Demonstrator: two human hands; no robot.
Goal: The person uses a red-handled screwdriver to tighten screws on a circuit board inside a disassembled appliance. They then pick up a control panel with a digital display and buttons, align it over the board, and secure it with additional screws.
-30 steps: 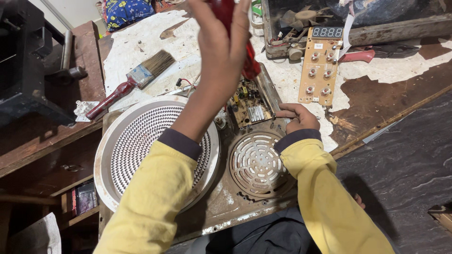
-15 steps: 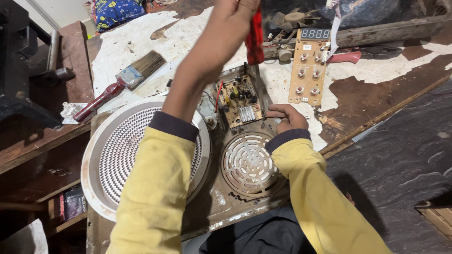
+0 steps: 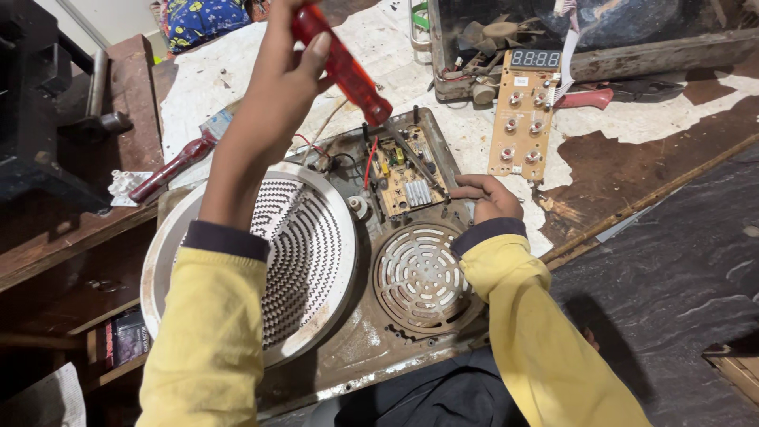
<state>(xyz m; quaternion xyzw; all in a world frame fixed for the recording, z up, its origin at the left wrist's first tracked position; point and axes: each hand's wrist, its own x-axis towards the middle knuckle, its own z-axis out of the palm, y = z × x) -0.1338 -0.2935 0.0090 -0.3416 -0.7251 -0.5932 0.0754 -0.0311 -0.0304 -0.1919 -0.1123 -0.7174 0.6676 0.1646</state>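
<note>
My left hand (image 3: pixel 288 67) grips the red-handled screwdriver (image 3: pixel 341 65), tip at the yellow circuit board (image 3: pixel 402 175) inside the opened grey cooker base (image 3: pixel 371 348). My right hand (image 3: pixel 486 196), curled closed, steadies that base. Step, as judged: working a board screw; next requires seating the tip squarely.

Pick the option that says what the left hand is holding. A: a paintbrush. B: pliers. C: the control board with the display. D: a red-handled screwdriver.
D: the left hand grips a red-handled screwdriver whose shaft slants down to the circuit board in the opened appliance, beside the right hand.
</note>
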